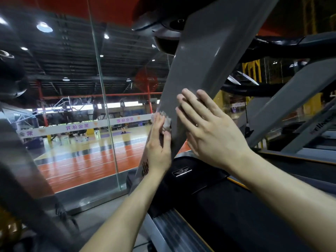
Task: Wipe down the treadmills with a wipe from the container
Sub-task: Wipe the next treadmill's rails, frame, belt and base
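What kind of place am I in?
Probably a gym beside a sports hall: grey treadmill uprights stand side by side, and a glass wall looks onto an indoor basketball court.

Indoor gym / sports centre: a grey treadmill upright [200, 70] and black belt deck [236, 215] fill the foreground, w/ a 2nd treadmill [291, 106] of the same build alongside on the right. A tall glass wall [101, 79] looks onto a basketball court [81, 160]: varnished wood w/ orange-painted zones, a hoop stand [61, 105] on a steel frame, small figures [123, 126] on the floor, and a long white banner [76, 127] w/ purple characters. Overhead there's a dark industrial roof [72, 57], red steel beams [101, 95] and round ceiling lamps [44, 27].
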The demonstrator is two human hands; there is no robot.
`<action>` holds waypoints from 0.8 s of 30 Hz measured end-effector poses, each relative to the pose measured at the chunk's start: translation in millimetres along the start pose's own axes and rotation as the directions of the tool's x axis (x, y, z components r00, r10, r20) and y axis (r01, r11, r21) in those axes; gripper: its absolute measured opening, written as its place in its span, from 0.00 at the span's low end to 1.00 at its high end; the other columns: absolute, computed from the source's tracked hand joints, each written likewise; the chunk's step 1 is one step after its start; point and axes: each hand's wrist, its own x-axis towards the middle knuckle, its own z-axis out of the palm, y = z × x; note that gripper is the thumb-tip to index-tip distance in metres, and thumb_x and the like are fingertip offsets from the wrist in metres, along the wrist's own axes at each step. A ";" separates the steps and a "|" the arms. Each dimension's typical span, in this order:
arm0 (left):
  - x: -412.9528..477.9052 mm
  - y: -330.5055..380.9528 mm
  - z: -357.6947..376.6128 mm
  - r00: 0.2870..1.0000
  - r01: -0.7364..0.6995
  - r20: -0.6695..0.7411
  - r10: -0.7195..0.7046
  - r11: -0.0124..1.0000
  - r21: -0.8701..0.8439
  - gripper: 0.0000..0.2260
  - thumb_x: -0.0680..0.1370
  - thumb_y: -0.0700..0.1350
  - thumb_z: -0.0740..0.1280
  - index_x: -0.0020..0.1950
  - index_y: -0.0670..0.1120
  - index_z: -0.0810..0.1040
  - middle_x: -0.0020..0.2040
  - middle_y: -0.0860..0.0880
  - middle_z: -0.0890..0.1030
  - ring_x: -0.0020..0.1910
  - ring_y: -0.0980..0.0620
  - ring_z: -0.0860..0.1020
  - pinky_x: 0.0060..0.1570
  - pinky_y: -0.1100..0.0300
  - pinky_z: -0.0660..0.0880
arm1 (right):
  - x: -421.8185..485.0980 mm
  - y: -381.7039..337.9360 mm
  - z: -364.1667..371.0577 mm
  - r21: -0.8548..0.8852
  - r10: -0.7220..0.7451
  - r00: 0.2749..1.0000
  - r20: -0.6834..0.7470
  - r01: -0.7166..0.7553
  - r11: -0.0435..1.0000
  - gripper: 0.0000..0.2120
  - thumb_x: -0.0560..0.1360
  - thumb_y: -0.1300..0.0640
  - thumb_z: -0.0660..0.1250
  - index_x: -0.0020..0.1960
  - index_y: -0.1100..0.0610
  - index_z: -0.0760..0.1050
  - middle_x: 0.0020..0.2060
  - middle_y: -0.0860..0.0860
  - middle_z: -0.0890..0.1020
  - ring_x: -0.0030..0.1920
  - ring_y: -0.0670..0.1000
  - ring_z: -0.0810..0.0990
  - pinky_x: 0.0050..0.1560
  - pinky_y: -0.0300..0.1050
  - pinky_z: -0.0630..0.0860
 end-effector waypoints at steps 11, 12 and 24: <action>24.1 31.3 -9.1 0.999 0.018 0.050 -0.016 0.999 -0.031 0.21 0.88 0.44 0.62 0.81 0.55 0.71 0.83 0.58 0.69 0.82 0.57 0.65 0.81 0.45 0.66 | -1.2 5.9 19.3 -0.203 -0.056 0.998 -0.013 0.052 0.978 0.32 0.85 0.52 0.48 0.83 0.68 0.55 0.83 0.66 0.57 0.85 0.64 0.51 0.84 0.63 0.35; 32.4 41.4 -5.3 0.999 -0.031 0.042 0.034 0.997 -0.070 0.21 0.88 0.42 0.62 0.81 0.53 0.72 0.83 0.56 0.69 0.83 0.56 0.64 0.81 0.45 0.65 | -2.0 7.9 20.1 -0.213 -0.069 0.998 -0.013 0.064 0.975 0.31 0.85 0.52 0.47 0.84 0.68 0.54 0.84 0.66 0.56 0.85 0.64 0.51 0.84 0.63 0.35; -48.6 -85.4 -26.5 0.922 0.348 0.100 -0.373 0.915 0.205 0.20 0.89 0.51 0.57 0.82 0.59 0.65 0.82 0.59 0.68 0.80 0.54 0.68 0.78 0.41 0.67 | -2.5 9.8 21.1 -0.297 -0.093 0.995 0.032 0.098 0.950 0.32 0.84 0.52 0.47 0.84 0.67 0.54 0.83 0.67 0.56 0.85 0.65 0.50 0.81 0.66 0.31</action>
